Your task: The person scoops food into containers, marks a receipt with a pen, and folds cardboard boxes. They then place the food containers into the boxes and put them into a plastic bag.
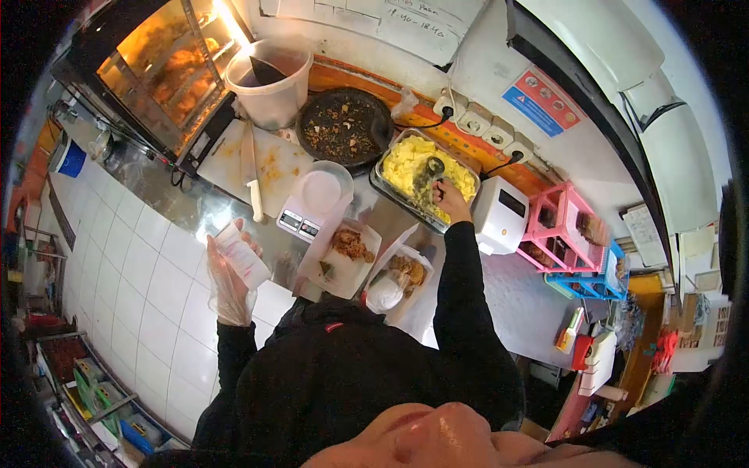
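Observation:
My left hand (228,285), in a clear plastic glove, is held out over the floor side of the counter. Its fingers are closed round a white packet with faint red print (243,256). On the right, my right hand (450,201) grips a metal serving spoon (425,181) in a metal tray (382,186) of yellow chunky food (415,156). Between my hands stands a kitchen scale (299,224) with a clear bowl (321,189) on it. Nearer me are an open box with reddish-brown food (364,269) and another box with fried pieces (409,274) and a white wrapped bundle (384,295).
A knife (251,171) lies on a stained cutting board (214,168). Behind are a white bucket (273,93), a dark round pan of crumbs (343,129) and a lit food warmer (168,74). At right stand a white appliance (499,214) and a pink rack (566,226).

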The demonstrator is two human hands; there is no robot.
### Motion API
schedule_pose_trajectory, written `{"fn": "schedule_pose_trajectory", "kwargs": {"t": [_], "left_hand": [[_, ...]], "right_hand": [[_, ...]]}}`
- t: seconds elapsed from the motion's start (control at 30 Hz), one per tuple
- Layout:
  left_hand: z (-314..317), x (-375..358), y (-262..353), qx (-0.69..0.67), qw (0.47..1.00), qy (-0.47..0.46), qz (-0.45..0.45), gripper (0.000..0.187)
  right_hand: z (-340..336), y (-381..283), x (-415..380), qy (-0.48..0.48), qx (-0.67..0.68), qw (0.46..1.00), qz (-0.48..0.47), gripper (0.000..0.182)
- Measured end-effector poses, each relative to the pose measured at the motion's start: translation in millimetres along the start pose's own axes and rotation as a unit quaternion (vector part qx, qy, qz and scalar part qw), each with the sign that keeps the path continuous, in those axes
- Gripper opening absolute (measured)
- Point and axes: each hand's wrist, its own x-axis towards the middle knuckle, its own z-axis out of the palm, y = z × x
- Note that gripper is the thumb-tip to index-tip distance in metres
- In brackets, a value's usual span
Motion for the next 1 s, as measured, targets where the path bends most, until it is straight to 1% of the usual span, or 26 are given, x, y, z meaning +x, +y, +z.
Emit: {"fn": "schedule_pose_trajectory", "kwargs": {"t": [0.03,0.07,0.13,0.17,0.2,0.27,0.3,0.37,0.4,0.47,0.5,0.53,0.6,0.63,0.7,0.8,0.87,0.9,0.93,1.0], "left_hand": [[4,1,0,0.005,1.000,-0.006,0.000,0.065],[6,2,0,0.007,1.000,-0.008,0.006,0.065],[7,2,-2,-0.013,1.000,-0.011,-0.012,0.065],[6,3,-3,-0.015,1.000,-0.018,-0.015,0.064],[7,4,-5,-0.011,1.000,-0.018,-0.014,0.064],[9,5,-8,-0.014,0.999,-0.027,-0.037,0.063],[15,4,-9,-0.020,0.999,-0.017,-0.043,0.062],[18,3,-11,-0.015,0.999,-0.018,-0.042,0.062],[18,4,-12,-0.016,0.999,-0.020,-0.040,0.062],[15,6,-13,-0.016,0.999,-0.024,-0.039,0.062],[16,6,-14,-0.021,0.999,-0.020,-0.045,0.063],[16,6,-15,-0.026,0.998,-0.016,-0.053,0.063],[16,4,-16,-0.016,0.999,-0.007,-0.049,0.064],[16,3,-16,-0.004,0.999,0.001,-0.045,0.064],[13,3,-16,-0.013,0.999,-0.006,-0.050,0.064],[11,6,-19,-0.011,0.998,-0.010,-0.056,0.064],[11,8,-21,0.003,0.998,-0.006,-0.056,0.064],[13,10,-22,-0.002,0.998,-0.005,-0.061,0.064],[14,12,-22,-0.007,0.998,-0.004,-0.066,0.063],[20,13,-22,-0.013,0.998,-0.004,-0.064,0.064]], "right_hand": [[-1,3,-1,-0.015,0.071,0.997,-0.012,0.003],[-1,5,-1,-0.022,0.072,0.997,-0.014,0.003],[0,9,2,-0.027,0.133,0.989,-0.051,0.002],[3,12,6,0.029,0.153,0.986,-0.064,0.019],[6,13,9,0.027,0.157,0.985,-0.062,0.019],[11,15,11,0.069,0.097,0.989,-0.092,0.044],[13,16,9,0.068,0.101,0.988,-0.091,0.044],[18,17,5,0.085,-0.033,0.989,-0.115,0.059],[16,17,7,0.083,-0.031,0.989,-0.115,0.059],[9,19,5,0.093,-0.192,0.964,-0.157,0.061],[12,17,5,0.091,-0.193,0.964,-0.157,0.061],[14,16,3,0.116,-0.336,0.914,-0.195,0.063],[15,16,1,0.137,-0.472,0.841,-0.227,0.065],[14,17,0,0.162,-0.554,0.761,-0.295,0.066],[14,17,2,0.185,-0.627,0.666,-0.358,0.066],[20,14,8,0.178,-0.618,0.669,-0.373,0.070],[39,-1,-3,0.133,-0.701,0.640,-0.284,0.066],[49,-8,-7,0.132,-0.725,0.628,-0.250,0.066],[47,-8,-5,0.132,-0.725,0.628,-0.250,0.066],[41,-7,-5,0.141,-0.780,0.537,-0.288,0.068]]}}
